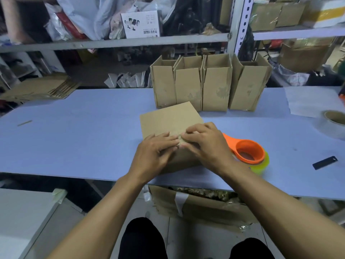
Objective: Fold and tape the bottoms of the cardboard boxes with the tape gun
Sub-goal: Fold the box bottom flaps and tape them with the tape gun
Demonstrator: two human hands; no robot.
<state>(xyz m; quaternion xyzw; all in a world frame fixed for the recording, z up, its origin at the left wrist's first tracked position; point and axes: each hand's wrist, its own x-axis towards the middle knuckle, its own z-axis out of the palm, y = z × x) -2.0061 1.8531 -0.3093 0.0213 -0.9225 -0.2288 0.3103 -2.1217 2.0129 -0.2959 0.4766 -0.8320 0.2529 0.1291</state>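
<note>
Seen from the head camera, a seated person works a cardboard box (169, 120) lying on a pale blue table (84, 131), close to the near edge. The left hand (153, 154) rests flat on the box's near side, fingers straight and pressing down on the cardboard. The right hand (202, 141) lies just beside it, fingertips (186, 136) bent down onto the same spot where the two hands meet; whether they pinch anything there cannot be told.

Immediately right of the right hand sits the orange tape gun (248, 150), lying on the table with a yellowish roll of tape (261, 165) loaded in it, held by neither hand.

Behind the box, four upright boxes (209, 86) stand side by side in a row, their top flaps raised. A stack of flat cardboard (43, 88) lies at the table's far left corner. Toward the right edge are a sheet of white paper (309, 101), a second roll of tape (334, 124) and a small black blade (324, 162). Metal shelves (115, 42) crammed with bags and cartons fill the background, and an open carton (201, 204) sits under the table.
</note>
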